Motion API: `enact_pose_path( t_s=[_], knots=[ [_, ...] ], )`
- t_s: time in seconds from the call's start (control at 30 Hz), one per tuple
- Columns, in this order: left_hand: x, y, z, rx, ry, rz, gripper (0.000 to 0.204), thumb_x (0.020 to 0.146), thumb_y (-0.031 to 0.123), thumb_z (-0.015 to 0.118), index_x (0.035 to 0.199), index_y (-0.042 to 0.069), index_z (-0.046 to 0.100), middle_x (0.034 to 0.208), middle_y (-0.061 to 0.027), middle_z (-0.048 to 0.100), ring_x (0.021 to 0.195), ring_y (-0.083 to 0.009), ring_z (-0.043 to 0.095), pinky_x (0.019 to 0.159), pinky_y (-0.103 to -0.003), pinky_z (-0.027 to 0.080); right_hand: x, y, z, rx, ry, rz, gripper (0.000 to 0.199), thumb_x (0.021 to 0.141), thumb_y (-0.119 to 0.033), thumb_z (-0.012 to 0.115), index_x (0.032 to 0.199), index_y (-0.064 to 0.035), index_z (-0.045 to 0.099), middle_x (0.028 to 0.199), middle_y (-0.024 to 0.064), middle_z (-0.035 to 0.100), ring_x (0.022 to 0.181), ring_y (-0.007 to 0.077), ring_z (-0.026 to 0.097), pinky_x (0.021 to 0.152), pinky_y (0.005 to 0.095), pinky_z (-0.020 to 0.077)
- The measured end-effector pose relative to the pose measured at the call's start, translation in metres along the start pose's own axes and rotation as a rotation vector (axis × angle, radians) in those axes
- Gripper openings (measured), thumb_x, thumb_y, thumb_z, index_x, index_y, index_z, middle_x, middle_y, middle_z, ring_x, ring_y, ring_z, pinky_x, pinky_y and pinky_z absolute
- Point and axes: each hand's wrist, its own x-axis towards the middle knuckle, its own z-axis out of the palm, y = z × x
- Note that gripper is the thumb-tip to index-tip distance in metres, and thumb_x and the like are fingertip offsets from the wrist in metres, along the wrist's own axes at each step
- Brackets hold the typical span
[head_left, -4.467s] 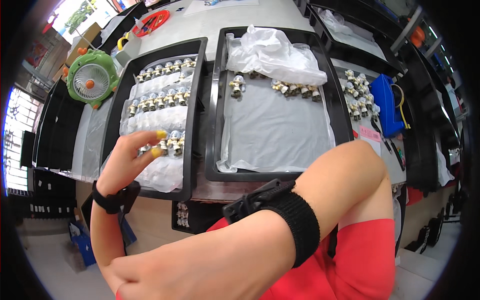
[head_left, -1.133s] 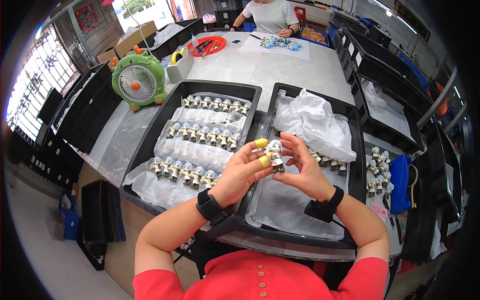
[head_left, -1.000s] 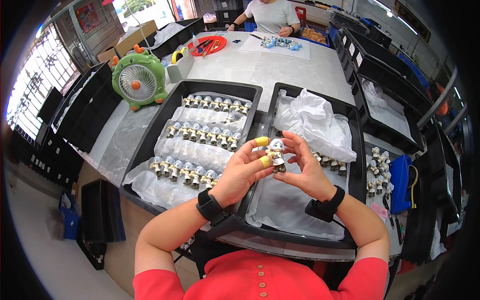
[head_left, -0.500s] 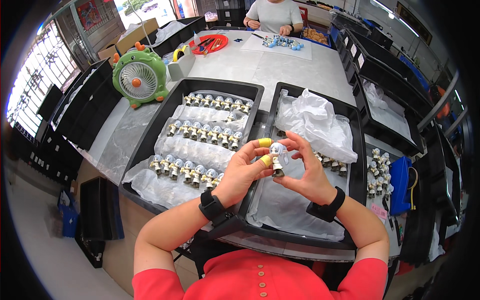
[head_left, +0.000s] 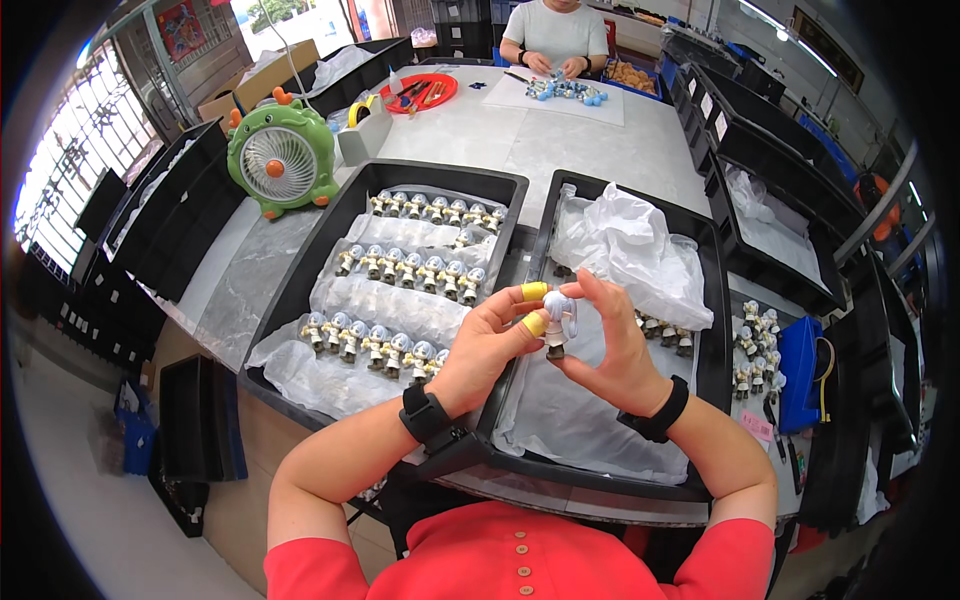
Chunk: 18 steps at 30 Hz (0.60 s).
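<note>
A small figurine (head_left: 557, 325) with pale blue-white hair and a white outfit is held upright between my two hands. The yellow-wrapped thumb and forefinger of my left hand (head_left: 495, 335) pinch it from the left. My right hand (head_left: 620, 345) curves around its right side, with the forefinger at its head and the thumb near its feet. Beneath my hands lies the right black tray (head_left: 725, 400), lined with white sheeting. In the left black tray (head_left: 290, 260), several similar figurines (head_left: 410, 268) lie in rows on white sheets.
A green fan (head_left: 280, 160) stands beyond the left tray, near a tape dispenser (head_left: 365, 130) and a red tray of tools (head_left: 425, 92). More figurines (head_left: 757, 350) and a blue box (head_left: 803, 375) are at the right. Across the table a person (head_left: 556, 40) handles small blue parts.
The figurine has turned between my fingers, so its front no longer faces me and more of its hair shows. Across the table, the person's hands have moved toward the blue parts.
</note>
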Motion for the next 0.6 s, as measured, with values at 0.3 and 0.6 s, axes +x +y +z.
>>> enact_pose_path(
  t_s=[0.3,0.6],
  knots=[
    [-0.0018,-0.0023,-0.0002,0.042,-0.085,0.086,0.039,0.088,0.003,0.063,0.124,0.002,0.050,0.119,-0.0064,0.056,0.109,-0.0155,0.057,0.092,-0.031,0.048,-0.0025,0.0010,0.0043,-0.160,0.031,-0.180,0.085,0.058,0.000,0.078,0.135,-0.0099,0.042,0.123,0.0076,0.052,0.114,0.0315,0.047,0.094,0.0413,0.0413],
    [-0.0014,-0.0013,0.0024,0.026,-0.148,0.104,0.046,0.089,0.003,0.061,0.132,0.002,0.044,0.121,-0.0068,0.055,0.112,-0.0150,0.055,0.093,-0.029,0.047,-0.0018,0.0008,0.0031,-0.160,0.075,-0.151,0.083,0.059,-0.002,0.080,0.133,-0.0094,0.044,0.122,0.0076,0.054,0.116,0.0323,0.047,0.093,0.0407,0.0432]
  ],
)
